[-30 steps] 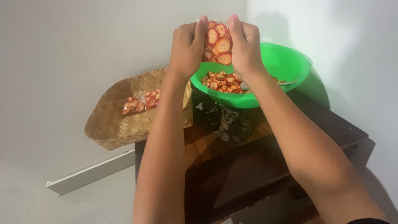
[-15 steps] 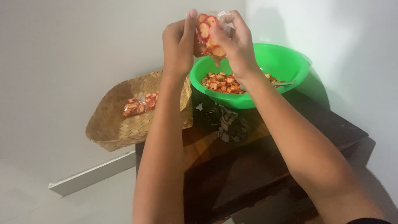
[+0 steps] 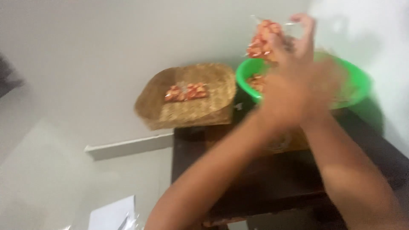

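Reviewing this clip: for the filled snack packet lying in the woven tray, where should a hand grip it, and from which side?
The snack packet lies flat and lengthwise across the middle of the woven tray, apart from both hands. Probably best taken from above, pinching across its short width near the middle; the tray's raised rim blocks a low sideways approach.
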